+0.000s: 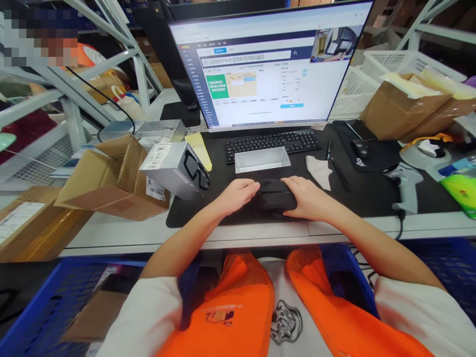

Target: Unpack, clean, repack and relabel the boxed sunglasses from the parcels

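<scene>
A black case [275,195], probably for the goggles printed on a nearby box, lies low over the dark desk mat between my hands. My left hand [239,194] is closed at its left end, thumb along the top edge. My right hand [304,197] grips the right end, thumb and fingers on either side. Just behind the case is an open silver-grey box tray [262,161]. To the left stands a grey box [177,168] with goggles pictured on its side. A crumpled pale cloth or paper piece [319,171] is right of my right hand.
Behind are a keyboard [275,143] and a large monitor [260,69]. Open cardboard boxes [107,183] crowd the left. On the right are pens [339,173], a mouse [360,148], a corded barcode scanner [405,186] and a tape roll [424,153]. Blue crates [40,307] sit below the desk.
</scene>
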The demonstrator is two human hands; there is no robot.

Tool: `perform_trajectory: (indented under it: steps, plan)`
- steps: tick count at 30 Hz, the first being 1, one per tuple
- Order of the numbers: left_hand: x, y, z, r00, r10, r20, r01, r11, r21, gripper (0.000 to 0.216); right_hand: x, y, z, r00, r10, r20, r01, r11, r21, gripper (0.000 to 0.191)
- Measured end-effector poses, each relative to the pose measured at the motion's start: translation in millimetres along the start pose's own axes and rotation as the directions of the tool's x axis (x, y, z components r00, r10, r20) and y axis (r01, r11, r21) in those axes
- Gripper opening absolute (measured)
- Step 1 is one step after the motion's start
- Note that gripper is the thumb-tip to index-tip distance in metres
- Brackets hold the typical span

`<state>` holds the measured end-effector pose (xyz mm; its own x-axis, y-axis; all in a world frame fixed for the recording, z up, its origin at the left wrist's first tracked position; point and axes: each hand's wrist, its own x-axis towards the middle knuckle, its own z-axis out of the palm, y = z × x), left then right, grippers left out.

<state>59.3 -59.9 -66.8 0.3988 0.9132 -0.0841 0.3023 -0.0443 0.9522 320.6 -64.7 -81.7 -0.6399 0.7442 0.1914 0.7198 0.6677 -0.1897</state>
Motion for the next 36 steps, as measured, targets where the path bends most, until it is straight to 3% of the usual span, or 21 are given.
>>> perform_trajectory:
  steps: [3,7,11,13,16,18,21,23,25,27,30,32,34,36]
  plan:
    - [11.3,23.5,25.0,0.991,0.131,0.007,-0.127,0.945,0.301,0.042,13.5,-11.5,7.4,0.998,-0.022,0.066,0.026,0.998,-0.061,0.074]
    - [21.0,30.3,61.5,0.965,0.255,0.056,-0.225,0.705,0.672,0.032,21.7,-16.7,21.8,0.999,-0.005,0.035,0.006,1.000,-0.018,0.048]
    - [16.6,10.1,56.5,0.895,0.433,0.105,-0.384,0.629,0.676,0.034,20.1,-9.1,26.9,0.995,0.003,-0.096,0.022,0.966,0.259,0.032]
    - [13.8,-4.8,45.9,0.850,0.519,0.086,-0.452,0.637,0.624,0.034,21.6,-7.0,26.4,0.993,0.026,-0.116,0.008,0.960,0.279,0.016]
    - [13.9,-27.1,36.6,0.813,0.581,0.041,-0.516,0.686,0.513,0.038,28.9,-9.8,25.8,0.994,0.041,-0.104,-0.011,0.962,0.271,0.019]
    - [15.7,-37.8,35.8,0.803,0.590,0.084,-0.544,0.669,0.507,0.059,34.4,-13.7,26.2,0.992,0.075,-0.100,-0.043,0.954,0.295,0.025]
    - [17.9,-42.1,36.8,0.840,0.503,0.203,-0.515,0.622,0.590,0.097,35.6,-14.2,26.1,0.983,0.108,-0.146,-0.049,0.930,0.363,0.030]
    - [19.0,-38.2,36.1,0.877,0.414,0.242,-0.464,0.606,0.646,0.104,27.2,-5.3,24.6,0.970,0.126,-0.210,-0.026,0.905,0.425,0.032]
    - [19.6,-32.5,35.3,0.900,0.346,0.264,-0.427,0.585,0.689,0.097,10.6,12.0,23.7,0.947,0.190,-0.258,-0.047,0.879,0.475,0.033]
    - [19.0,-28.2,35.9,0.914,0.305,0.267,-0.399,0.558,0.728,0.084,-10.8,32.8,26.5,0.914,0.329,-0.237,-0.148,0.814,0.561,0.034]
    - [15.2,-26.4,39.4,0.916,0.315,0.249,-0.383,0.500,0.777,0.073,-36.6,53.1,38.3,0.822,0.563,-0.088,-0.291,0.548,0.784,0.035]
    - [11.7,-25.9,40.5,0.904,0.359,0.233,-0.387,0.453,0.803,0.067,-40.7,52.8,44.7,0.778,0.626,-0.051,-0.261,0.396,0.880,0.038]
    - [8.7,-22.5,38.7,0.868,0.427,0.253,-0.432,0.399,0.809,0.062,-32.3,41.8,43.6,0.783,0.617,-0.079,-0.175,0.341,0.923,0.039]
    - [6.6,-15.3,34.6,0.802,0.501,0.325,-0.524,0.329,0.785,0.057,-14.4,22.9,32.8,0.826,0.552,-0.116,-0.115,0.365,0.924,0.037]
